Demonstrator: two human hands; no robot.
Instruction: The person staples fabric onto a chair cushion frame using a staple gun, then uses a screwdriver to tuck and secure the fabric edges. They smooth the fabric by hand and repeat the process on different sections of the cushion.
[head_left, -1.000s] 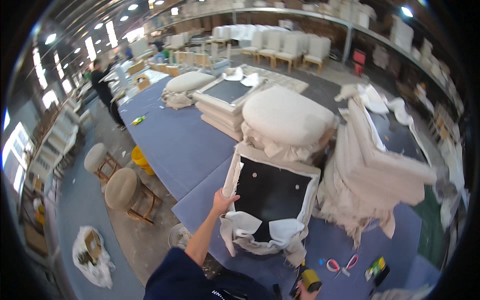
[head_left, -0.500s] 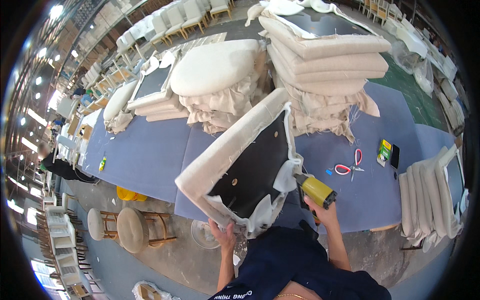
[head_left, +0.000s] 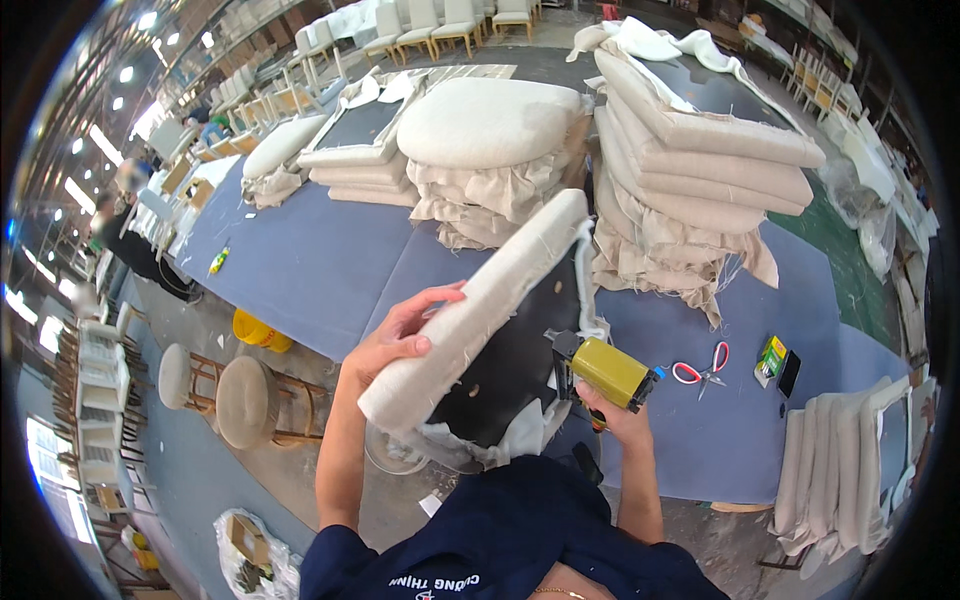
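An upholstered seat cushion (head_left: 490,310) in beige fabric stands tilted in front of me, its black underside with small holes facing right. White padding and loose fabric edges fringe that underside. My left hand (head_left: 405,335) holds the cushion's left side, thumb and fingers against the fabric. In my right hand (head_left: 620,415) is a yellow and black staple gun (head_left: 610,372), its nose at the right edge of the underside. Whether the nose touches the fabric I cannot tell. The right fingers are partly hidden behind the tool.
Stacked beige cushions (head_left: 700,150) and round-topped seats (head_left: 490,120) stand along the back of the blue-covered table (head_left: 300,270). Red-handled scissors (head_left: 705,365), a small box (head_left: 770,360) and a phone (head_left: 789,373) lie right. More cushions (head_left: 835,460) stand at the right edge; stools (head_left: 247,403) are left.
My left hand has moved from the cushion's lower edge up to its left side. The staple gun has shifted slightly left and its nose higher along the cushion. The view has turned a little.
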